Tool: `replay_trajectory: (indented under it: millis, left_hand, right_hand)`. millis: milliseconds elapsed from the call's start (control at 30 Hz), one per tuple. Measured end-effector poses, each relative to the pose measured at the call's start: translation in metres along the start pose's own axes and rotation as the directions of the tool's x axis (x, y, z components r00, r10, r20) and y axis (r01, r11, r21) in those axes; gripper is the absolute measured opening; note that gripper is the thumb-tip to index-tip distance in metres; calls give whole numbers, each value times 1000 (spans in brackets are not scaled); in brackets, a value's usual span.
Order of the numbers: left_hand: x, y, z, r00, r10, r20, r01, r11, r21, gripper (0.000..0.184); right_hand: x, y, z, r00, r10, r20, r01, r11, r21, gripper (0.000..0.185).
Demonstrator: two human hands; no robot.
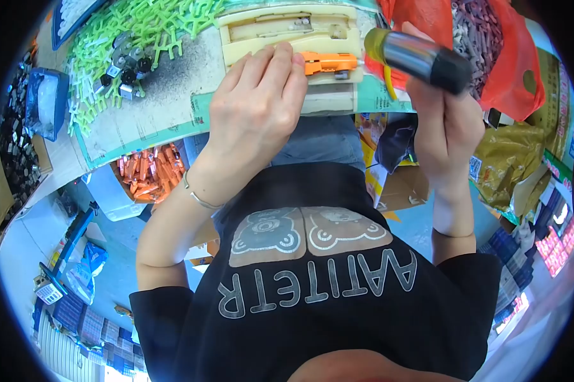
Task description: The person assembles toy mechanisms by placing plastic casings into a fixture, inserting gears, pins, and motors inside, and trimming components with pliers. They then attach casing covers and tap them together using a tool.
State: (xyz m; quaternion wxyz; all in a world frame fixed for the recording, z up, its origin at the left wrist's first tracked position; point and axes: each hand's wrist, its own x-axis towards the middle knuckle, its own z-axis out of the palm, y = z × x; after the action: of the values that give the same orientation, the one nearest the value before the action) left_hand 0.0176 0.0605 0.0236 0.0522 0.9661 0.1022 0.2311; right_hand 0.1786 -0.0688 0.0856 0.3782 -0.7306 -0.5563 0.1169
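Note:
My left hand (pixel 255 108) lies over the cream-coloured fixture (pixel 255 48), its fingers pressed together on an orange plastic part (pixel 328 62). That part sits in a slot of the fixture, and its left end is hidden under my fingertips. A small grey piece (pixel 342 74) shows at its lower edge. To the right, my right hand (pixel 449 130) is closed round a mallet whose metal head (pixel 417 59) has a yellowish face and a black end. The mallet's handle is hidden behind the head and hand. Its yellow face is raised near the fixture's right end.
Green branching plastic pieces (pixel 159 25) cover the left of the table, with several black-and-clear parts (pixel 127 67) beside them. A red bag (pixel 516 70) holds grey-purple pieces (pixel 474 38). Below the table edge stands a box of orange parts (pixel 150 172). A blue tray (pixel 47 102) lies far left.

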Motion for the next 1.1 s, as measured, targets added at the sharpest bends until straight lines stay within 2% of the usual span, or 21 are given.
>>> replay_trajectory:
  millis: [33, 100, 167, 233, 300, 367, 433, 500, 533, 567, 633, 667, 700, 733, 800, 833, 867, 900, 967, 1033, 1100]
  left_hand:
    - [-1, -1, 2, 1000, 2, -20, -3, 1000, -5, 22]
    - [-1, -2, 3, 999, 3, -51, -3, 1000, -3, 22]
    - [-1, -2, 3, 998, 16, -65, -17, 1000, -13, 22]
    - [-4, -3, 7, 996, 15, -84, -16, 1000, -8, 22]
    - [-3, -3, 9, 994, 27, -109, -27, 1000, -4, 22]
    - [-1, -2, 7, 992, -1, -129, -3, 1000, -29, 22]
    - [0, -2, -2, 993, -31, -112, 27, 999, -39, 25]
    - [-4, 5, -9, 994, -66, -81, 62, 997, -54, 28]
    - [-8, 13, -10, 994, -70, -85, 61, 993, -98, 24]
    - [-13, 21, -8, 994, -74, -86, 61, 988, -143, 20]
    - [-24, 32, 2, 989, -131, -68, 121, 983, -136, 10]
    - [-27, 34, 4, 989, -147, -31, 143, 983, -116, 6]
    - [-28, 34, 5, 985, -173, 1, 172, 981, -91, 5]
    - [-30, 33, 7, 984, -176, -15, 174, 979, -109, 8]
    - [-33, 35, 10, 982, -190, -20, 186, 974, -125, 7]
    - [-33, 34, 11, 982, -187, -36, 181, 975, -128, 7]
    - [-33, 35, 13, 981, -191, -40, 185, 975, -125, 7]
    - [-34, 37, 14, 980, -194, -48, 188, 975, -116, 6]
    - [-35, 35, 15, 975, -214, -60, 208, 973, -97, 6]
    - [-37, 37, 14, 978, -205, -36, 201, 975, -90, 4]
    - [-39, 39, 20, 969, -241, -49, 234, 966, -113, 3]
  right_hand:
    - [-2, -2, 4, 998, -54, -39, 55, 998, 12, 24]
    - [-9, 5, 20, 956, 52, 289, 9, 978, -208, 23]
    - [-3, 6, 15, 961, 39, 273, -2, 991, -134, 23]
    - [7, -9, 5, 984, 136, 111, -134, 991, -27, 22]
    - [13, -3, 15, 986, 157, 46, -159, 987, 29, 22]
    - [19, 16, 28, 964, 107, 244, -76, 988, -134, 18]
    - [24, 16, 22, 963, 65, 261, -40, 994, -99, 23]
    - [21, 8, 11, 963, 251, 95, -254, 967, 26, 20]
    - [22, 4, 14, 974, 218, 63, -225, 962, 156, 19]
    - [26, 4, 23, 973, 221, 70, -229, 961, 156, 19]
    - [39, 8, 42, 945, -147, 292, 191, 973, -127, 20]
    - [45, 1, 38, 955, -42, 292, 59, 997, -51, 20]
    - [44, 7, 36, 987, 8, 161, -4, 1000, -26, 19]
    - [43, 4, 22, 984, 98, 149, -112, 990, 83, 18]
    - [38, -2, 22, 987, 32, 160, -42, 997, 63, 16]
    - [38, -1, 37, 972, -146, 186, 159, 986, -57, 16]
    - [45, 2, 44, 901, -189, 390, 230, 971, -60, 14]
    - [44, -1, 40, 901, -190, 391, 231, 971, -60, 14]
    - [48, -11, 26, 941, 78, 329, -18, 983, -184, 14]
    - [45, -22, 33, 977, -147, 153, 130, 985, 115, 14]
    - [39, -13, 42, 931, -217, 294, 233, 972, -19, 15]
